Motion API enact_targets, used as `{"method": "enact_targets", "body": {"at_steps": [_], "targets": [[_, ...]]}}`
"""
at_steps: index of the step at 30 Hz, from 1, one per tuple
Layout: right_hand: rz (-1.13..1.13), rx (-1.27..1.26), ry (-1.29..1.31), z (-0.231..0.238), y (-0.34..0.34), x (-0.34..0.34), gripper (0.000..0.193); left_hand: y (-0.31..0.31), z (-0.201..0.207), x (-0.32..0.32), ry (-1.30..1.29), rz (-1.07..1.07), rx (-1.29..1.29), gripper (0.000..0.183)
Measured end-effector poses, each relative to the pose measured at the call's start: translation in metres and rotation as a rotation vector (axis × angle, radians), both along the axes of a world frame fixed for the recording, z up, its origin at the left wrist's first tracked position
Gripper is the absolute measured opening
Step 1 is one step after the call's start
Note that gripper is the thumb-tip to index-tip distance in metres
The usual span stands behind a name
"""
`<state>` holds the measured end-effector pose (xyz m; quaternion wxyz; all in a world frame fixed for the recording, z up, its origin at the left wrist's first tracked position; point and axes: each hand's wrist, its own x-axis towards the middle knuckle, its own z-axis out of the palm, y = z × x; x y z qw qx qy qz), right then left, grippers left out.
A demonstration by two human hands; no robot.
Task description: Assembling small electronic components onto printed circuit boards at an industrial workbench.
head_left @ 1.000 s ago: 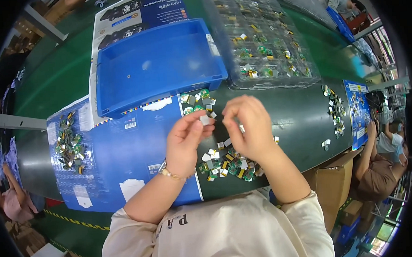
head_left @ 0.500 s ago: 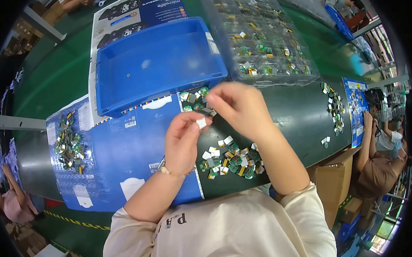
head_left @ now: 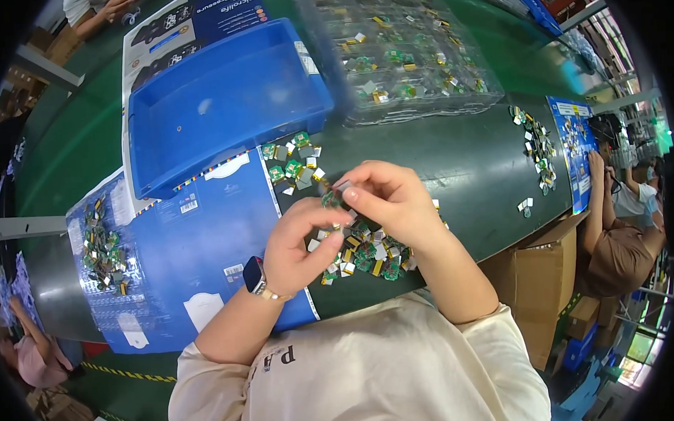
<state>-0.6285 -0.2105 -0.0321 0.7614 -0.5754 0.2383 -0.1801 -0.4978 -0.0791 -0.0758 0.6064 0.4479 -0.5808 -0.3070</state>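
Note:
My right hand (head_left: 393, 208) pinches a small green circuit board (head_left: 332, 199) with a grey square part between thumb and fingers. Close beside it, below the board, my left hand (head_left: 302, 242) has thumb and forefinger apart, with nothing I can make out between them. Under both hands lies a pile of small circuit boards (head_left: 369, 254), green with white, grey and yellow parts. A smaller group of the same boards (head_left: 294, 167) lies just beyond my left hand. Part of the pile is hidden by my fingers.
A blue plastic bin (head_left: 227, 102) stands at the far left on printed cardboard (head_left: 224, 208). Stacked clear trays (head_left: 414, 72) of boards stand far right. More boards lie on a clear tray (head_left: 106, 254) at left and on the table at right (head_left: 534, 149). Co-workers sit on both sides.
My left hand no longer shows the white square piece it pinched. My right hand has come down nearer me and now pinches a green board. The view has shifted slightly.

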Motion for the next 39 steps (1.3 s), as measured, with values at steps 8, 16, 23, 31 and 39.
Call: {"method": "enact_targets", "body": {"at_steps": [8, 16, 23, 31, 39], "targets": [[-0.148, -1.096, 0.137, 0.012, 0.016, 0.005, 0.016, -0.006, 0.007, -0.009, 0.656, 0.163, 0.319, 0.068], [-0.080, -1.381, 0.159, 0.007, 0.008, -0.002, 0.022, -0.007, 0.008, -0.007, 0.727, 0.114, 0.427, 0.054], [-0.145, -1.180, 0.072, 0.001, 0.007, -0.011, 0.021, -0.006, 0.004, -0.003, 0.727, 0.088, 0.421, 0.040], [-0.188, -0.138, 0.127, -0.007, 0.013, -0.017, 0.023, -0.004, 0.000, -0.006, 0.801, 0.042, 0.363, 0.034], [-0.031, 0.150, 0.126, -0.011, 0.008, -0.016, 0.015, -0.004, -0.007, -0.002, 0.927, 0.063, 0.416, 0.022]]}}
